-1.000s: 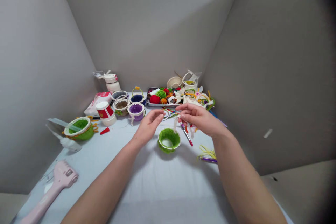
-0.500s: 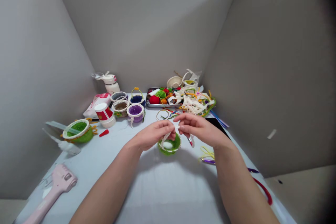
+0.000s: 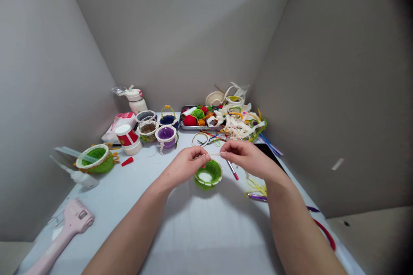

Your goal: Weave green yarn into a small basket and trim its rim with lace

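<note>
A thin white cord (image 3: 214, 154) stretches between my two hands, over a small green yarn basket (image 3: 208, 177) with a pale rim and white bottom. My left hand (image 3: 189, 162) pinches one end between thumb and fingers, just above the basket's left side. With fingers closed, my right hand (image 3: 242, 154) grips the other end, to the right of the basket. A red-and-silver pen-like stick (image 3: 232, 170) lies on the table below my right hand. Yellow yarn (image 3: 256, 187) and a purple pen-like tool (image 3: 257, 197) lie near my right wrist.
Several small yarn baskets, among them a purple one (image 3: 167, 139), stand at the back left. A metal tray (image 3: 200, 128) of yarn balls and a heap of white cords (image 3: 243, 125) are behind my hands. A pink glue gun (image 3: 72, 227) and green basket (image 3: 102, 165) lie left.
My hands have drawn slightly apart, and the cord between them is now pulled straight. The cord that hung over the basket's opening has moved away from it.
</note>
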{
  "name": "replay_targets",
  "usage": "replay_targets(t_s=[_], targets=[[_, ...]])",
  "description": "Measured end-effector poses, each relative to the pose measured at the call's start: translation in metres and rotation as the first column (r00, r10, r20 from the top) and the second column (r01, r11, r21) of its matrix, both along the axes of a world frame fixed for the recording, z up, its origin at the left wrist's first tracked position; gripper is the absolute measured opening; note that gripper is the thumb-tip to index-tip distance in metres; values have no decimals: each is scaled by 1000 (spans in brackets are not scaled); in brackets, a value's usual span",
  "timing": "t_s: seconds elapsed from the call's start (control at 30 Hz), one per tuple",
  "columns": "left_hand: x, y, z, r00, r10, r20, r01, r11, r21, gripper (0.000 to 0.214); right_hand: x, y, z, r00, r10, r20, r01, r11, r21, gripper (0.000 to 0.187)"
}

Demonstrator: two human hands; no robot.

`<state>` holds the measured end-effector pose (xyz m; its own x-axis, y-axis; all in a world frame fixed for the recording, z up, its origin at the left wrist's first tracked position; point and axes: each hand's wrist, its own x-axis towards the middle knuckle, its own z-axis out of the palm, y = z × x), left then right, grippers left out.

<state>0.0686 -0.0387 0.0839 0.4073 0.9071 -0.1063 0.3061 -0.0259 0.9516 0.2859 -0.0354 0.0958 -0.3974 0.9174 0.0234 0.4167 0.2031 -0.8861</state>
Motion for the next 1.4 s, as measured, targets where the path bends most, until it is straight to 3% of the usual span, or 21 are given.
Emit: replay_targets(t_s=[0.57,0.93,1.23,1.4], targets=[[-22,10,8,1000,-3,-4,2,987,-161,20,41,7,3,994,-112,7,111,981,-158,36],[-31,12,11,989,92,-118,-97,994,-41,21,78,13,-6,951,-309,22,307,950,51,40],[-22,3,14,967,184,-178,-174,982,75,24,74,14,-2,818,-574,50,536,790,297,24],[-14,-4,9,923,188,-337,-110,965,238,31,68,17,-3,774,-618,136,539,757,369,20]])
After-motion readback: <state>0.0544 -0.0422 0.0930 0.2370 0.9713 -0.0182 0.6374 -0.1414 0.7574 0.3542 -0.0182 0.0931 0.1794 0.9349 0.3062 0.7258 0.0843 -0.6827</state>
